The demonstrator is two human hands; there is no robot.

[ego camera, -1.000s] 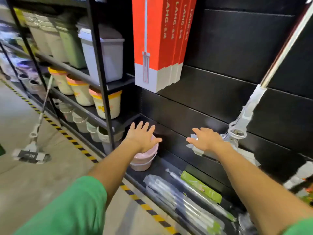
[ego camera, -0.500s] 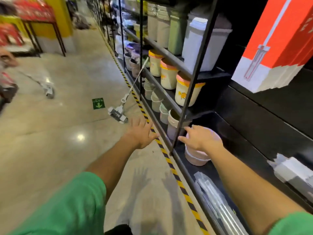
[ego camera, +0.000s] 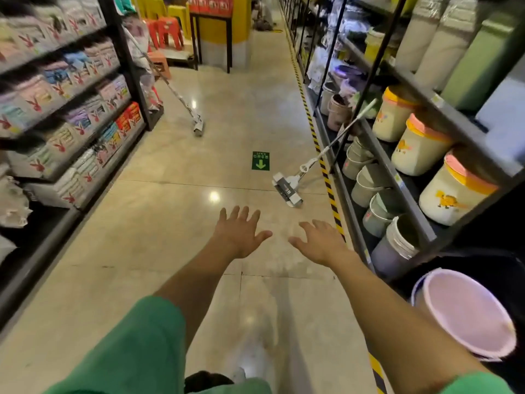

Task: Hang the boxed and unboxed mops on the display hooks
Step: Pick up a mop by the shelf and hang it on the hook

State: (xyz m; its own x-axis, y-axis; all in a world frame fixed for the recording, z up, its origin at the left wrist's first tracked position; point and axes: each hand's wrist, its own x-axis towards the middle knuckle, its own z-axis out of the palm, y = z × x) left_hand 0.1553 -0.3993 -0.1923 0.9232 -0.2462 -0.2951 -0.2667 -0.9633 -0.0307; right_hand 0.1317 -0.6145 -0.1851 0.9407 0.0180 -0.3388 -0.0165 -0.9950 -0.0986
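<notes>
Fetching an unboxed mop [ego camera: 287, 192] leaned at the floor's right edge is judged next; left hand [ego camera: 238, 234] and right hand [ego camera: 319, 243] are spread, nothing held.

On my right a dark shelf rack [ego camera: 397, 177] carries cream lidded buckets [ego camera: 451, 191] with dinosaur prints, with stacked pails [ego camera: 369, 183] below them. A pink basin [ego camera: 468, 311] sits near my right elbow. A yellow-black tape line [ego camera: 318, 143] runs along the floor. A green exit arrow sticker [ego camera: 260, 161] lies ahead. Packaged goods [ego camera: 71, 86] fill the shelves on my left, and red and yellow stools [ego camera: 167, 27] stand far down the aisle.
</notes>
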